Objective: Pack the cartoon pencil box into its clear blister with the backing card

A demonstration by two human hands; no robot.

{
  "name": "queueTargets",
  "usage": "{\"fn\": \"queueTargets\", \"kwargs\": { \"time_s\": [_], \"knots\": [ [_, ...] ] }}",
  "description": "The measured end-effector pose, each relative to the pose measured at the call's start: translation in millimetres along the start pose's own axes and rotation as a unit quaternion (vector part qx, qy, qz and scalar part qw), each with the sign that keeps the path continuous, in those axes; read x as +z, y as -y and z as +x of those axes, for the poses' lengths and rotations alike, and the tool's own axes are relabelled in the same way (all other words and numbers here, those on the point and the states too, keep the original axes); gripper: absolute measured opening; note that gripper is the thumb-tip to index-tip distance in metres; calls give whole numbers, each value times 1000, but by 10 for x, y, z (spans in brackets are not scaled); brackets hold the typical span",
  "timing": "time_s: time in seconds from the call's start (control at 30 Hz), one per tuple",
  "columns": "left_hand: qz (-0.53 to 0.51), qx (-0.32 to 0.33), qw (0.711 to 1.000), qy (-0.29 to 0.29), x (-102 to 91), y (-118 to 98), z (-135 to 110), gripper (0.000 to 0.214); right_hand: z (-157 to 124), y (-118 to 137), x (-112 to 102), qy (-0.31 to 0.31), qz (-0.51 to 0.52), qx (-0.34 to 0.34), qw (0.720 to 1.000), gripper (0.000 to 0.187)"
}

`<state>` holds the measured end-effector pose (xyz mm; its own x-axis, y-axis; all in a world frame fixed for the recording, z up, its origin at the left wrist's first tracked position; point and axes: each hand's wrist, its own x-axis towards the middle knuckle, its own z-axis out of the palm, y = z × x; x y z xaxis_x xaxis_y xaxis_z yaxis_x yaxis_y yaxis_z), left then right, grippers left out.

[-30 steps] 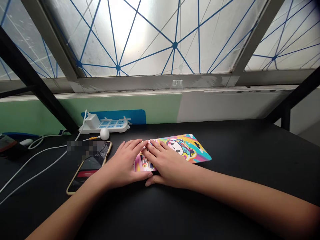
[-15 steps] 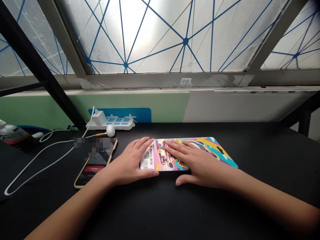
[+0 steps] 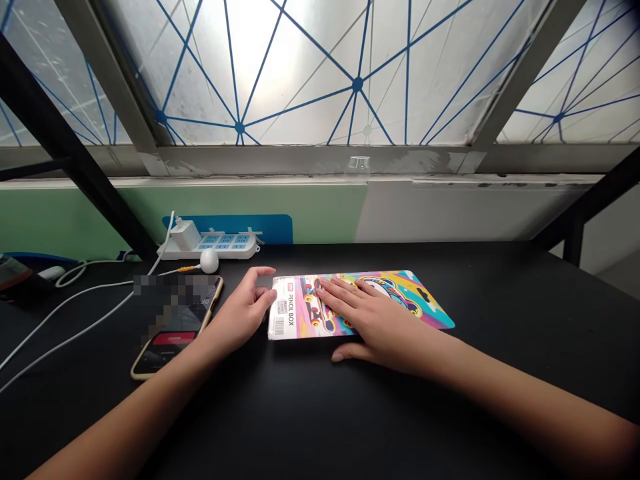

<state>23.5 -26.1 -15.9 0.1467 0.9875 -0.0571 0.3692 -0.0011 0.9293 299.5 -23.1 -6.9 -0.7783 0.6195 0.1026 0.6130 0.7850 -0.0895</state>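
A flat, brightly printed pencil box (image 3: 425,302) lies on the black table (image 3: 350,413), its white label end pointing left. My right hand (image 3: 370,320) rests flat on top of its middle, fingers stretched out towards the label. My left hand (image 3: 243,310) sits at the box's left end, fingers curled loosely and apart, thumb near the label edge, holding nothing. A phone (image 3: 173,323) lies just left of my left hand.
A white power strip (image 3: 220,248) with a charger plugged in stands at the back left by the wall. White cables (image 3: 65,313) trail across the table's left side, with a small white ball (image 3: 209,261) near the strip. A black frame post (image 3: 575,233) rises at the right.
My left hand has slid off the box's top to its left end and curled its fingers. The right hand stays flat on the box, which has turned to lie more level.
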Motion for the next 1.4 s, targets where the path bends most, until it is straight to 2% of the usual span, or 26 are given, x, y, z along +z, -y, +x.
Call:
{"fn": "queueTargets", "kwargs": {
  "time_s": [0.1, 0.27, 0.47, 0.6, 0.73, 0.83, 0.9, 1.0, 1.07, 1.17, 1.27, 1.4],
  "knots": [
    [-51, -13, 999, -1, 30, -28, -20, 43, -54, -37, -58, 21, 3, -8, 1000, 99],
    [-43, -18, 999, -1, 55, -106, -48, 33, -324, -261, -36, -14, 2, 3, 1000, 98],
    [-12, 13, 1000, 6, 17, -76, -15, 25, -804, -597, -27, -29, -42, 57, 997, 93],
    [69, 35, 997, -5, -39, -93, -25, 32, -919, -655, -56, -45, -65, 68, 995, 84],
    [220, 40, 975, -18, -150, -128, -40, 34, -710, -452, -106, -54, -93, 59, 992, 81],
    [344, 65, 936, -40, -216, -153, -39, 43, -422, -168, -114, -33, -77, 41, 996, 85],
    [387, 94, 915, -61, -192, -187, -30, 50, -228, 12, -84, -10, -54, 12, 998, 89],
    [388, 143, 909, -56, -21, -267, 10, 57, 17, 185, -4, -15, -46, -25, 999, 88],
    [365, 179, 914, -9, 139, -311, 61, 60, 141, 232, 43, -28, -43, -44, 998, 81],
    [347, 183, 918, 48, 324, -318, 156, 69, 263, 244, 75, -30, -40, -63, 997, 62],
    [353, 169, 919, 55, 378, -276, 212, 77, 301, 214, 65, -43, -34, -59, 997, 51],
    [364, 156, 917, 55, 347, -234, 206, 82, 195, 87, 38, -50, -25, -58, 997, 53]
  ]
}}
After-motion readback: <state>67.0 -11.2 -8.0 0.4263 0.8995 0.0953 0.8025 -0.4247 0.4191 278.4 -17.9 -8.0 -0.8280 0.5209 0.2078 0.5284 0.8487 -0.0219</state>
